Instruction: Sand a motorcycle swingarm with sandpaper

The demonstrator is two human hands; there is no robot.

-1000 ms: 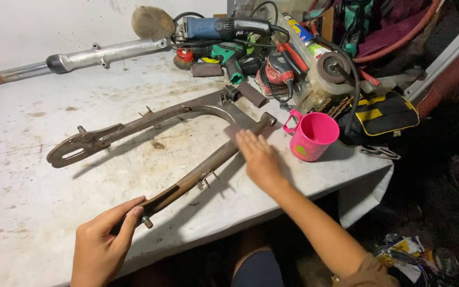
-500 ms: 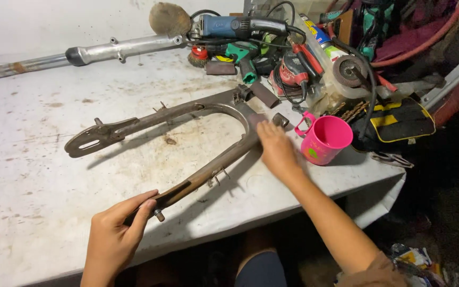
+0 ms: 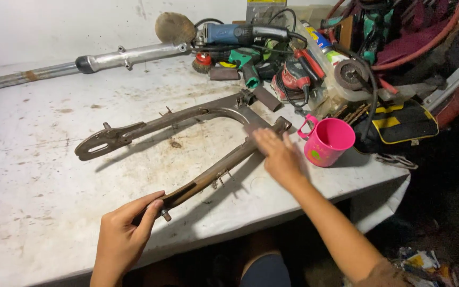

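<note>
Head view. A rusty U-shaped motorcycle swingarm (image 3: 187,119) lies flat on a stained white surface (image 3: 33,202), its closed pivot end toward a pink plastic mug (image 3: 329,141) and its two arms running out toward the left. The left hand (image 3: 126,236) is wrapped around the slotted tip of the nearer arm, thumb on top and fingers curled beneath, close to the front edge of the surface. The right hand (image 3: 276,154) lies flat and open, palm down, on the same arm just short of the pivot end; it presses rather than clasps. The two hands are well apart, one at each end of that arm.

Handling: the part appears to be welded steel, hence rigid and probably heavy for its bulk; it should not flex when lifted by one tip. The rust coat gives a rough, non-slip grip but likely sheds grit. Small brackets and studs project along both arms and are best avoided by the palms. Sound holds are the plain stretches of tube and the cross-piece at the pivot.

Behind it lie a silver fork tube (image 3: 123,56), a blue angle grinder (image 3: 240,33) and a heap of power tools.
</note>
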